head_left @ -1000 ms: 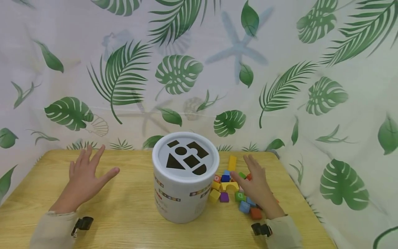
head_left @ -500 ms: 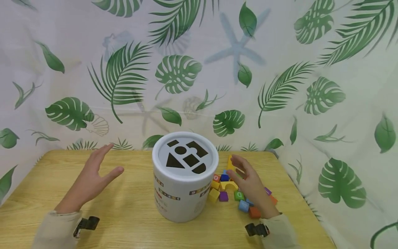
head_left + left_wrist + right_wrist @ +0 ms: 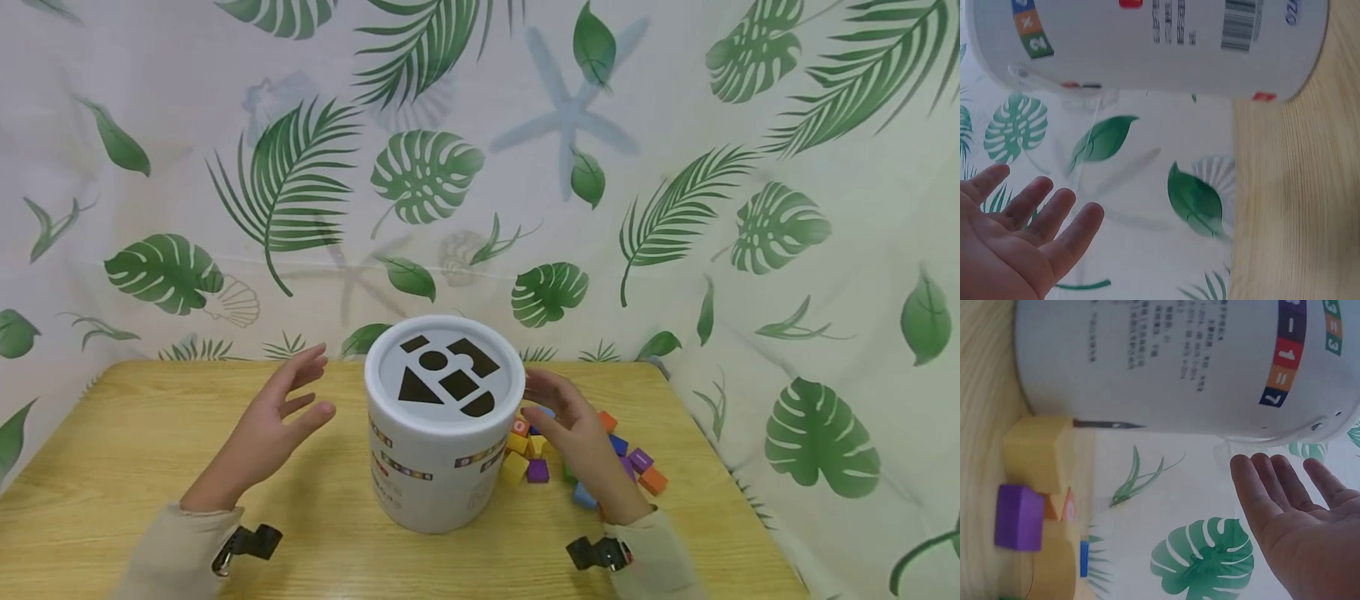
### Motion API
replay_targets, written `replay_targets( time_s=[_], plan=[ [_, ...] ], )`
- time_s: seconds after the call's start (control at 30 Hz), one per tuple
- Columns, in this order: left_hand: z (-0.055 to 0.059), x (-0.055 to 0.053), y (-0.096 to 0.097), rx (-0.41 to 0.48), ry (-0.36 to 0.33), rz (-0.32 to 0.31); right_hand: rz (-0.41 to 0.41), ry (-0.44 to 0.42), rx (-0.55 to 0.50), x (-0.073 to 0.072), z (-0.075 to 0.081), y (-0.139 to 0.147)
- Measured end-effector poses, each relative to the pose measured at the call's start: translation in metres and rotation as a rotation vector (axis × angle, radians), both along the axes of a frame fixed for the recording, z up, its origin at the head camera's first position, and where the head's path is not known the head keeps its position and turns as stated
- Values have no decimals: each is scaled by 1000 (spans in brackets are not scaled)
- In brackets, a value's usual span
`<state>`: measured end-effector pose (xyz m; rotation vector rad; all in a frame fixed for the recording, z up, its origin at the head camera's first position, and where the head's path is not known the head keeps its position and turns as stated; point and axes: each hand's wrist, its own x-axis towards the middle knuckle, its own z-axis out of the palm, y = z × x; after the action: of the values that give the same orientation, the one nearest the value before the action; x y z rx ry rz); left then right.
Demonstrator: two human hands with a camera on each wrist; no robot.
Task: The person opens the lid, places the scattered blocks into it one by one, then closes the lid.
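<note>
A white bucket (image 3: 435, 492) stands upright on the table, printed with coloured number strips. Its white lid (image 3: 390, 383) has several dark cut-out shapes, among them a triangle and a circle. My left hand (image 3: 273, 425) hovers to the left of the bucket, apart from it, fingers spread and holding nothing. Close by the bucket's right side is my right hand (image 3: 570, 425), its fingertips near the rim. In the right wrist view, a gap shows between the right fingers and the bucket wall (image 3: 1147, 362). Both palms face the bucket.
Colourful toy blocks lie right of the bucket, partly behind my right hand: a yellow block (image 3: 514, 468), a purple block (image 3: 537, 471), an orange block (image 3: 653, 480) and others. A leaf-printed cloth (image 3: 450, 275) hangs behind the wooden table (image 3: 315, 550).
Both hands have moved inward toward the bucket, the left one to the right and the right one to the left. Their fingers have bent somewhat. The bucket stays in place.
</note>
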<state>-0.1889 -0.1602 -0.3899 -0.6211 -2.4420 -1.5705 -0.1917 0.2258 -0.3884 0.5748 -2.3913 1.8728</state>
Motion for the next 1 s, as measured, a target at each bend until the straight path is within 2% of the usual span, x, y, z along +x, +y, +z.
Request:
replay_targets(
  time_s=[0.27, 0.5, 0.67, 1.0],
  plan=[
    [4, -5, 32, 81, -18, -77, -6, 5, -28, -1, 8, -9],
    [1, -8, 49, 164, -42, -118, 21, 0, -74, -2, 8, -10],
    [-2, -9, 53, 169, -35, -104, 21, 7, -94, -1, 6, -9],
    [-5, -8, 51, 168, -23, -60, 3, 57, -51, 2, 7, -17]
  ],
)
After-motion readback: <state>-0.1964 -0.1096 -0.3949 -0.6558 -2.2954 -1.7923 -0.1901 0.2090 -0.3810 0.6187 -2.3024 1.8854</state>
